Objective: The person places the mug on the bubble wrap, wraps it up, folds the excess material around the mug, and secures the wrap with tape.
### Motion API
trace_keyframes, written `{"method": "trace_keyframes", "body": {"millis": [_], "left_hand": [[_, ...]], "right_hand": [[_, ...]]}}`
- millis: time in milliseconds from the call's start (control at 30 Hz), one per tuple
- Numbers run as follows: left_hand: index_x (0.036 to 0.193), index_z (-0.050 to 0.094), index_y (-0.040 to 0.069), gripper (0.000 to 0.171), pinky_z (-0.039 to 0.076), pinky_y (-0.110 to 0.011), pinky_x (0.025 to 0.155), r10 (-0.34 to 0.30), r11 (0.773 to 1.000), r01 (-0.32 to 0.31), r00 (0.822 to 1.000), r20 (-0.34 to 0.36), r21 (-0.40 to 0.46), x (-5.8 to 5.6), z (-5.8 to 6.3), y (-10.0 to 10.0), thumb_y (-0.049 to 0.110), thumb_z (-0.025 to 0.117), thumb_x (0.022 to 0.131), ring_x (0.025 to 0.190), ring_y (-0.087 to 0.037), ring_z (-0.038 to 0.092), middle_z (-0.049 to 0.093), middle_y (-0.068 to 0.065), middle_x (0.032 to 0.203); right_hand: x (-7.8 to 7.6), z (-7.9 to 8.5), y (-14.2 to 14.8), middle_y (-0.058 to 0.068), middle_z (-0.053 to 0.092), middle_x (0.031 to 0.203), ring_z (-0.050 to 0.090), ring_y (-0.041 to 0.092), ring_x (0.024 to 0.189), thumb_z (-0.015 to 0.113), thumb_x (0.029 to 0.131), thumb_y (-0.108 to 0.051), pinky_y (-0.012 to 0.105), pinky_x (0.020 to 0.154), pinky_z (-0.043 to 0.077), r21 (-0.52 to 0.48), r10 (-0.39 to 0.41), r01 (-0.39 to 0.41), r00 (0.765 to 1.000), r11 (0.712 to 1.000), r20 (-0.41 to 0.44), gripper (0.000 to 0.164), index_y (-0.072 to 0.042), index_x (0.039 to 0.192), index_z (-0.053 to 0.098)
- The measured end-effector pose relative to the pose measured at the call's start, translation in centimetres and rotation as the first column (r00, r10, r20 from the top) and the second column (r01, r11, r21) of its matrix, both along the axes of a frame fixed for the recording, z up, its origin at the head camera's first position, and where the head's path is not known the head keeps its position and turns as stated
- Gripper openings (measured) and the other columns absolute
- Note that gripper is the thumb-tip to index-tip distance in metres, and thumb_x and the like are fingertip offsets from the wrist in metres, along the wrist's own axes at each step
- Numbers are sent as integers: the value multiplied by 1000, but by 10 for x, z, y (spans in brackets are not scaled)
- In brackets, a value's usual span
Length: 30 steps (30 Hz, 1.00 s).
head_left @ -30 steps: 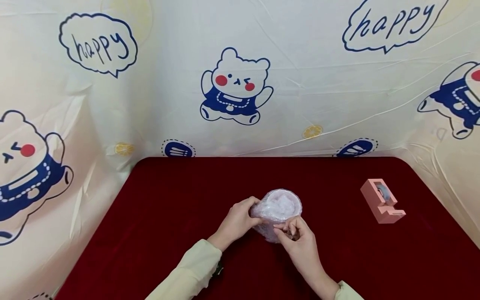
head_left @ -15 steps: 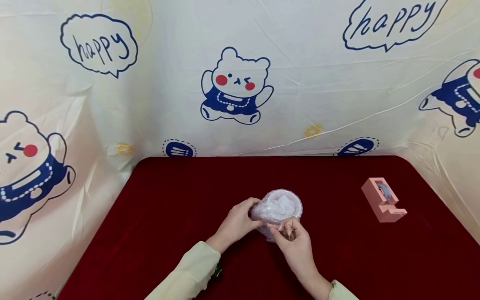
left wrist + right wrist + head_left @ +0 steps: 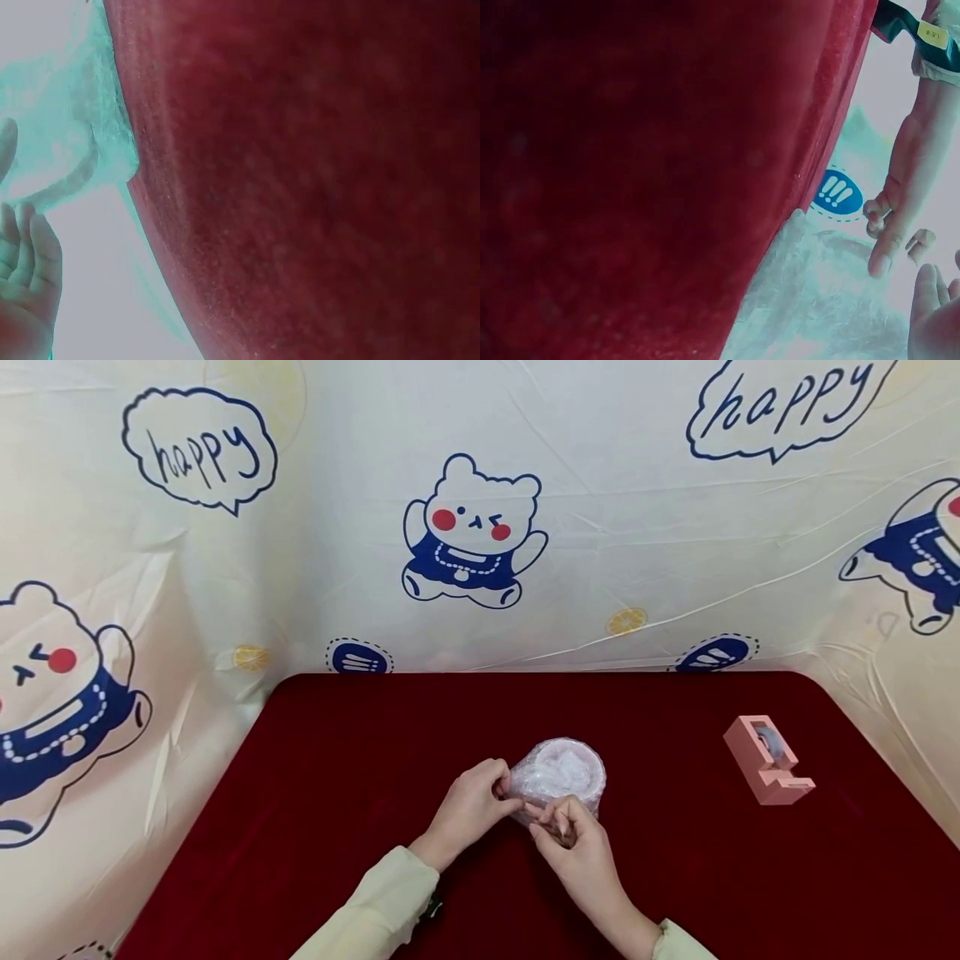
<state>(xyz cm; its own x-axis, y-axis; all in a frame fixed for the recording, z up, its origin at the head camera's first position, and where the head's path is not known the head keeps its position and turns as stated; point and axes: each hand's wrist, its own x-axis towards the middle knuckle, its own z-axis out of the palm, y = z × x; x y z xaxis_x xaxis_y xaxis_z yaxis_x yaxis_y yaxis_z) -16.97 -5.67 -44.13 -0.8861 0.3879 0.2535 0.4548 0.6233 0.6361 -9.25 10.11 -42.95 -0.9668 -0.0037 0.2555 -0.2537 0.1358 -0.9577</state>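
Observation:
A round, pale pinkish object bundled in clear crinkled plastic wrap [image 3: 564, 768] stands near the middle of the table, its round top facing up. What lies inside is blurred by the layers. At its left front side, my left hand [image 3: 471, 802] has curled fingers and thumb on the wrap. My right hand [image 3: 581, 852] pinches at the wrap along the front, its fingertips close to the left thumb. The left wrist view shows part of the wrapped object [image 3: 67, 120] above the fingers of a hand [image 3: 30, 277]. In the right wrist view, the wrap [image 3: 810, 292] lies below the left hand [image 3: 900, 217].
A pink tape dispenser [image 3: 768, 762] with a roll of tape stands at the right of the table. Dark red cloth [image 3: 360, 735] covers the tabletop. Behind and at the sides hangs a white curtain [image 3: 615, 510] printed with cartoon bears.
My right hand has shifted left along the front of the wrapped object, closer to my left hand. The left fingers have curled in more at its edge. The tape dispenser has stayed put.

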Motion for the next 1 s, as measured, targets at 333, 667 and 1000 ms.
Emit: {"method": "trace_keyframes", "body": {"millis": [333, 667, 1000], "left_hand": [[104, 67, 3, 25, 53, -24, 64, -235, 939, 58, 828, 509, 339, 1, 8, -19, 25, 56, 97, 72, -12, 62, 69, -18, 95], [110, 65, -4, 34, 56, -27, 67, -338, 903, 40, 680, 650, 427, 1, 6, -18, 27, 58, 96, 74, -8, 62, 70, -14, 98], [110, 65, -4, 30, 55, -24, 63, -326, 896, 12, 696, 640, 444, 0, 2, -16, 21, 64, 92, 73, -8, 62, 69, -23, 98]], "right_hand": [[-1, -2, 3, 9, 54, 92, 62, -5, 103, 64, 81, 13, 15, 80, 53, -2, 26, -26, 1000, 1000, -8, 39, 2, 74, 27], [-2, -7, 14, 3, 49, 92, 60, -2, 109, 62, 82, 14, 21, 85, 54, -6, 152, -152, 987, 988, -55, 40, 3, 75, 24], [-2, -8, 17, 9, 52, 89, 54, -4, 87, 64, 78, 15, 16, 71, 52, 76, 145, -139, 987, 987, -69, 38, 0, 73, 29]]}}
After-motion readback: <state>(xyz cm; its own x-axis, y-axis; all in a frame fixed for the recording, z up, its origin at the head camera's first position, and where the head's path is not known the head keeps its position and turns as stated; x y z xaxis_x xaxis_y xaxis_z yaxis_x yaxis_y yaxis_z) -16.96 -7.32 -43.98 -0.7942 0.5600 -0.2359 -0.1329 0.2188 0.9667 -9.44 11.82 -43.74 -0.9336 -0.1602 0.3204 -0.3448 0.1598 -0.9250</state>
